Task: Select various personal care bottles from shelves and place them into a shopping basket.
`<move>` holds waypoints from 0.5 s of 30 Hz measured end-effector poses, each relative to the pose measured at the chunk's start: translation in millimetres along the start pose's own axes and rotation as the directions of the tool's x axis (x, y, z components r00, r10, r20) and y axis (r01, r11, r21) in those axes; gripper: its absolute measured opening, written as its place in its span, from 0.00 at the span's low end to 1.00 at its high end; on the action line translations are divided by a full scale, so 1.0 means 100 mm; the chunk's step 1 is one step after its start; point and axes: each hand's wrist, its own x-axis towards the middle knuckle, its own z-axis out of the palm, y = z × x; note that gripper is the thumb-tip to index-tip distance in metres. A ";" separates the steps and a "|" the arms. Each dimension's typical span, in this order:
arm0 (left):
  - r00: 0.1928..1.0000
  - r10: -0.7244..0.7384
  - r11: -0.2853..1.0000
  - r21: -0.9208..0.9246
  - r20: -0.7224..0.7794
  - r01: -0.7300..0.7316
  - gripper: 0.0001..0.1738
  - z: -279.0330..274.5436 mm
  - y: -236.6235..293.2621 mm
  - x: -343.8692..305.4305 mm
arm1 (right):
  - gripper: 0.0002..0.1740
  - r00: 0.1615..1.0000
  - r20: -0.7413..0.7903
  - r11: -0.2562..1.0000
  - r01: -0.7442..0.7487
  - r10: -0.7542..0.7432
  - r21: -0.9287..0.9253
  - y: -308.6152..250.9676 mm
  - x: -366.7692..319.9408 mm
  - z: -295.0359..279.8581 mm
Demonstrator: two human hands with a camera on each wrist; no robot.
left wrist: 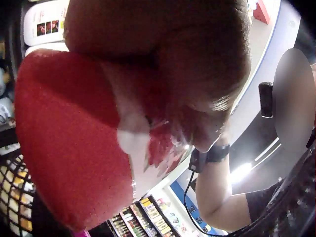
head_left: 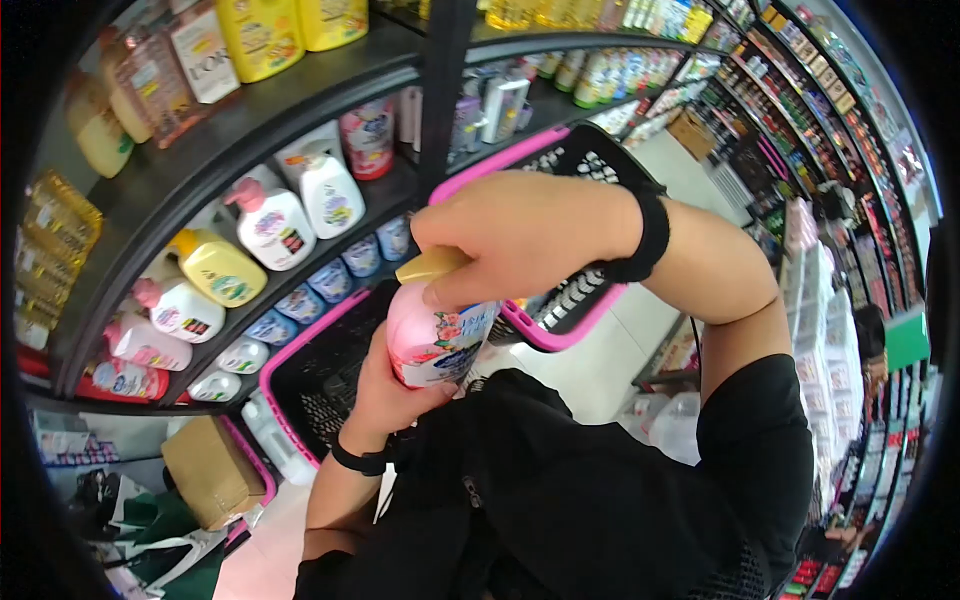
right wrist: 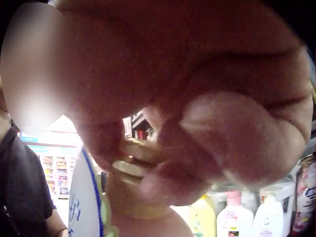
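Observation:
A pink bottle [head_left: 437, 335] with a floral label and gold top is held in front of the chest. My left hand [head_left: 385, 395] grips its lower body from below. From above, my right hand [head_left: 540, 228] has its fingers curled round the gold top [head_left: 432, 264]. In the left wrist view the bottle's underside [left wrist: 69, 143] looks red, beside the left hand [left wrist: 168, 54]. The right wrist view shows the gold, ridged neck [right wrist: 129, 170] of the top pinched by the right hand [right wrist: 197, 94], which hides much of it.
Curved shelves hold pump bottles, among them a yellow one [head_left: 222, 268] and a white one [head_left: 332, 195]. Black baskets with pink rims [head_left: 275, 380] stand below and behind the hands. A cardboard box [head_left: 212, 470] sits at lower left. More stocked shelves line the right side.

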 end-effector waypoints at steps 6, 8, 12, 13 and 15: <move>0.997 0.042 0.984 0.173 0.069 -0.054 0.51 0.25 -0.04 0.28 | 0.20 0.997 -0.018 0.997 -0.077 0.077 -0.016 0.16 -0.42 -0.16; 0.994 0.064 0.975 0.206 0.094 -0.082 0.51 0.42 0.07 0.41 | 0.20 0.995 -0.089 0.998 -0.050 0.046 -0.041 0.25 -0.61 -0.23; 0.993 0.025 0.917 0.394 0.113 -0.068 0.50 0.67 0.06 0.69 | 0.19 0.979 -0.197 0.996 -0.057 0.042 -0.074 0.51 -1.06 -0.35; 0.992 0.088 0.930 0.349 0.095 -0.116 0.46 0.75 0.03 0.74 | 0.19 0.970 -0.243 0.995 -0.050 0.029 -0.084 0.63 -1.17 -0.35; 0.993 0.107 0.820 0.560 0.055 -0.120 0.45 0.79 -0.12 0.81 | 0.19 0.951 -0.306 0.993 -0.066 0.032 -0.101 0.90 -1.38 -0.35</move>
